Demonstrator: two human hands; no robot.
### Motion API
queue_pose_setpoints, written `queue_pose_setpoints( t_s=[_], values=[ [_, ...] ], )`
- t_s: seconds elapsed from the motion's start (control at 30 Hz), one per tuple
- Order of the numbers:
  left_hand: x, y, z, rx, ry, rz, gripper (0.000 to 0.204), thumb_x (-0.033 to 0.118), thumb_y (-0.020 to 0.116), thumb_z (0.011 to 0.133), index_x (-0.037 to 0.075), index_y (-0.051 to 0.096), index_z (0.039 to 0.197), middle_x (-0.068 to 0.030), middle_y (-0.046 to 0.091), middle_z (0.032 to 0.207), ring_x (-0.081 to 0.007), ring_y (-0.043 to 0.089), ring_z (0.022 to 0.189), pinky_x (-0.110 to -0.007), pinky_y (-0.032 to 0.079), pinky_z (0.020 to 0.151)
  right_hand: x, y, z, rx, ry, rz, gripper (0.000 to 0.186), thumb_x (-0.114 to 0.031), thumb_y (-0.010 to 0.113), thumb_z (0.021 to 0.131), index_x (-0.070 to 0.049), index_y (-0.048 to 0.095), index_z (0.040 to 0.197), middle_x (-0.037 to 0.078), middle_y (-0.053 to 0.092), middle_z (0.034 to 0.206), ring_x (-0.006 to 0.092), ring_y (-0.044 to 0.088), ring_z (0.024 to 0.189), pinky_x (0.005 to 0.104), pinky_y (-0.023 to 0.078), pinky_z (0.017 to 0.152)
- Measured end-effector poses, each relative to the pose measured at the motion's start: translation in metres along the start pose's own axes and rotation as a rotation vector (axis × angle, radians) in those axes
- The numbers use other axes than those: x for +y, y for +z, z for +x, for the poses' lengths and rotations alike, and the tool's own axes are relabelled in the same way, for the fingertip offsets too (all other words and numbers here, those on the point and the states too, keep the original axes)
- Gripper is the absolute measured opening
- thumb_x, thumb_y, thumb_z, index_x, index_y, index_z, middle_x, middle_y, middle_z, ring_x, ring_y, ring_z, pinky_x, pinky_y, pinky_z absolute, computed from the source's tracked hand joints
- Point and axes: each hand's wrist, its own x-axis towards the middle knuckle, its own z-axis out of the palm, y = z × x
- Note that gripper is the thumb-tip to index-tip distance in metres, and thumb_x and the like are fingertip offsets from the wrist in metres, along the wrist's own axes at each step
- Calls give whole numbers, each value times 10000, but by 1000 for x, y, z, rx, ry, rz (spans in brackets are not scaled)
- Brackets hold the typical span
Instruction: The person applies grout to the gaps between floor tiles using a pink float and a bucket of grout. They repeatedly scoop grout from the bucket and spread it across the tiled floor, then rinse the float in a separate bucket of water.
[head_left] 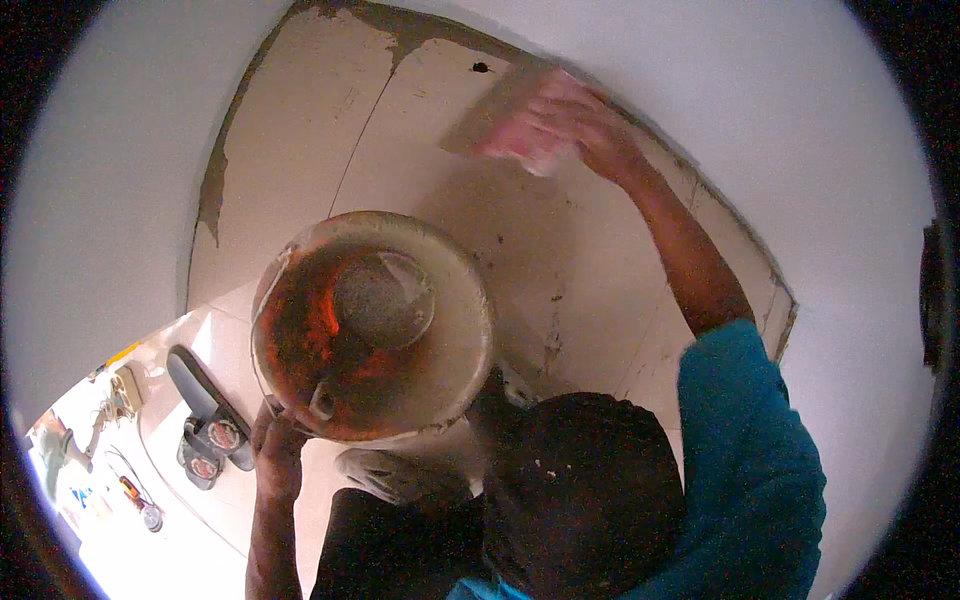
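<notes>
My left hand grips the near-left rim of a round, pale, dirty basin. Its inside is stained dark with an orange-red patch, and a clear round piece that I cannot identify lies in it. Farther off to the right, my right hand is closed on a pink cloth, pressed flat against the beige tiled floor. Motion smears that hand and the cloth slightly. Grey mortar runs in a rough strip along the tiles' far and left edges.
White walls border the tiles on the far, left and right sides. A small dark hole shows near the far edge. Black slide sandals lie at the left, near cords and a power strip. My shoe is below the basin.
</notes>
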Motion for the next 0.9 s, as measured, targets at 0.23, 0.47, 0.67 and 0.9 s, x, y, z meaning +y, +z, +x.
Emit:
queue_pose_setpoints(
  t_s=[0.23, 0.47, 0.67, 0.9],
  values=[
    [-5, -5, 3, 19, 17, 66, 326, 223, 452, 958, 4, 496, 1195, -113, 584, 1143, -204, 582, 1038, -370, 465, 908, 8, -44, -217, -59, 298, -117, 241, -75, 579, 852, -118, 672, 1070, 44, 604, 1257, 272, 491, 1258, 480, 318, 1084],
    [-6, -1, 4, 65, 14, -4, 362, 259, 455, 970, 9, 475, 1230, -111, 576, 1178, -205, 568, 1086, -384, 444, 942, 17, -10, -218, 239, 613, 429, 306, -205, 585, 855, -122, 647, 1143, 41, 596, 1272, 280, 449, 1289, 494, 241, 1114],
    [0, 1, 2, -2, 28, 91, 379, 360, 446, 980, 40, 496, 1179, -90, 594, 1126, -194, 607, 1003, -367, 500, 847, 41, -12, -186, -59, 151, -125, 371, -267, 547, 866, -146, 626, 1208, 20, 591, 1289, 274, 434, 1301, 480, 235, 1120],
    [10, 10, -4, 85, 13, 122, 461, 484, 424, 971, 60, 505, 1132, -71, 609, 1039, -175, 636, 892, -333, 522, 741, 49, 24, -75, -88, 14, -41, 415, -258, 629, 809, -215, 626, 1222, -26, 547, 1347, 233, 435, 1302, 473, 250, 1114]
  ],
)
